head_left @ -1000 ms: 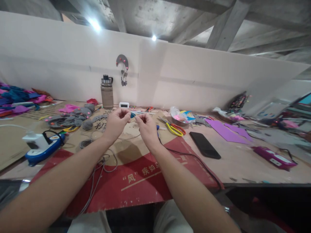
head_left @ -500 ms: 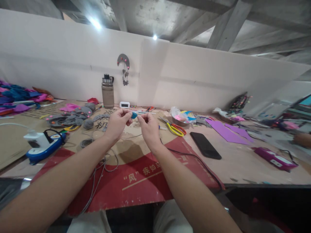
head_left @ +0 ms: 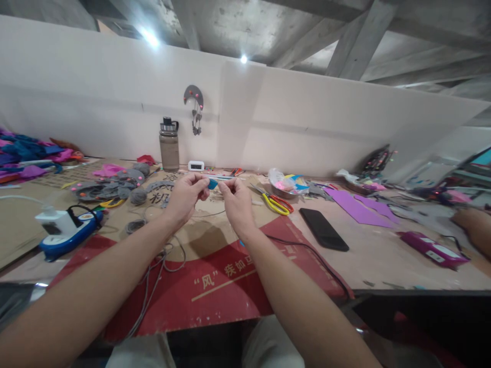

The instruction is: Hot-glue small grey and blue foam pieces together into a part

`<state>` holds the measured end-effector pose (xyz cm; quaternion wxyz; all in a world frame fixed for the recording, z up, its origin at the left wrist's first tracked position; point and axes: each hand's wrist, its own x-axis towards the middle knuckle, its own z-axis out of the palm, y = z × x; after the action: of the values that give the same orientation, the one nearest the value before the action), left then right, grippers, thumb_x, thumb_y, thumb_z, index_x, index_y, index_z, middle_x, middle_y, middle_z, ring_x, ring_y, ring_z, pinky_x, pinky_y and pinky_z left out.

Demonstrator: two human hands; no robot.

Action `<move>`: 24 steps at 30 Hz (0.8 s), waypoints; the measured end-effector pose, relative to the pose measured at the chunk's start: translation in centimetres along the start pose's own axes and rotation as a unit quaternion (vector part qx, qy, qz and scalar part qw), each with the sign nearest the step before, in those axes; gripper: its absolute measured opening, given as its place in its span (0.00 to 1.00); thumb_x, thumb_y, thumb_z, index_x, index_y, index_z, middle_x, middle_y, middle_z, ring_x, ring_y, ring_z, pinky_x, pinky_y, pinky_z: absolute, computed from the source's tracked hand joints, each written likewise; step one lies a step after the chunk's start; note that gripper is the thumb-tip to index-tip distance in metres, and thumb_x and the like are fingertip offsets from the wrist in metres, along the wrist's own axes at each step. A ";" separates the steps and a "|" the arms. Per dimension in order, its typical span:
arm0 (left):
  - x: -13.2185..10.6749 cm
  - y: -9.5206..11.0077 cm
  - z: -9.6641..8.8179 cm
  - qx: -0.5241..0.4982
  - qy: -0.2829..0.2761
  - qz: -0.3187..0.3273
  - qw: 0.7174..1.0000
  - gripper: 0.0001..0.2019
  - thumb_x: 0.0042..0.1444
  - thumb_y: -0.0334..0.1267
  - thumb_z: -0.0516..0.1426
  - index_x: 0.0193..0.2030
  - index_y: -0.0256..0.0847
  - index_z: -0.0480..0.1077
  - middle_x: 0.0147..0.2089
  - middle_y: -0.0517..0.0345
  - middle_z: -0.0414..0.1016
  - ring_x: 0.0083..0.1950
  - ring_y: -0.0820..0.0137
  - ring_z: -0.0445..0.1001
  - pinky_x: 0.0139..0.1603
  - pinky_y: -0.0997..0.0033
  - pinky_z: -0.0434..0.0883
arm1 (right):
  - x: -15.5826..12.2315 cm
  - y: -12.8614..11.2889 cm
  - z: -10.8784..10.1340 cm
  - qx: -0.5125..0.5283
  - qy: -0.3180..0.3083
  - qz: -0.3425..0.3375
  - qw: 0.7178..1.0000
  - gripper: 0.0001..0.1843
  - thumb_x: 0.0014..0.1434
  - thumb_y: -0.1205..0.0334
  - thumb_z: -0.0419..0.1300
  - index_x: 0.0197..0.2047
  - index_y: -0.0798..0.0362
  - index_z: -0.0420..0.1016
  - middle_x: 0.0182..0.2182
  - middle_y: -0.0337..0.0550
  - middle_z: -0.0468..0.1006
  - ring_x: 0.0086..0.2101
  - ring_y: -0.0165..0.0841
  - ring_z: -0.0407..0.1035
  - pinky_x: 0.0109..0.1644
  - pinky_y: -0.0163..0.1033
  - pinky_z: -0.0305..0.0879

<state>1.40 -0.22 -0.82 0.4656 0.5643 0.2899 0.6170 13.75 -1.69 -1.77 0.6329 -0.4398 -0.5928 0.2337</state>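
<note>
A small blue piece [head_left: 212,184], which looks like felt, is pinched between the thumb and fingers of my left hand [head_left: 187,197]. My right hand [head_left: 237,199] is held just to the right of it, thumb and fingertips pressed together; whatever they hold is too small to make out. Both hands are raised over the cardboard mat [head_left: 199,301]. Grey cord [head_left: 163,260] lies loosely coiled below my left forearm. Grey felt pieces with pink dots [head_left: 107,186] and grey yarn balls [head_left: 138,196] lie beyond my left hand.
Yellow-handled scissors [head_left: 274,204] and a black phone [head_left: 323,229] lie to the right. A power strip [head_left: 71,237] sits at left, a water bottle [head_left: 169,145] by the wall. Purple sheets [head_left: 358,207] lie farther right, near another person's hand [head_left: 473,225].
My right hand has shifted slightly right, a little farther from the blue piece. A small blue bit now shows beside my right forearm. The other person's hand reaches farther in from the right.
</note>
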 end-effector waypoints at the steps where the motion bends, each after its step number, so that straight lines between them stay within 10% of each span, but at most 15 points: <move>1: 0.0 0.0 0.0 -0.005 -0.003 -0.003 1.000 0.03 0.48 0.33 0.57 0.26 0.37 0.67 0.19 0.62 0.64 0.20 0.78 0.61 0.21 0.76 0.57 | 0.0 0.0 0.0 0.001 0.001 0.002 1.000 0.09 0.53 0.56 0.54 0.27 0.53 0.64 0.21 0.33 0.65 0.23 0.26 0.58 0.28 0.32 0.55; 24: -0.1 0.5 0.0 0.019 -0.043 -0.006 0.999 0.07 0.45 0.34 0.59 0.32 0.36 0.70 0.23 0.58 0.70 0.23 0.76 0.67 0.23 0.75 0.63 | 0.4 0.3 -0.5 0.041 -0.023 0.025 0.999 0.10 0.52 0.56 0.53 0.27 0.54 0.66 0.20 0.32 0.62 0.22 0.24 0.54 0.27 0.31 0.52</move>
<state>1.30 -0.50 -0.37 0.4710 0.5970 0.2847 0.5837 14.33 -1.33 -1.81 0.6307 -0.4229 -0.5859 0.2830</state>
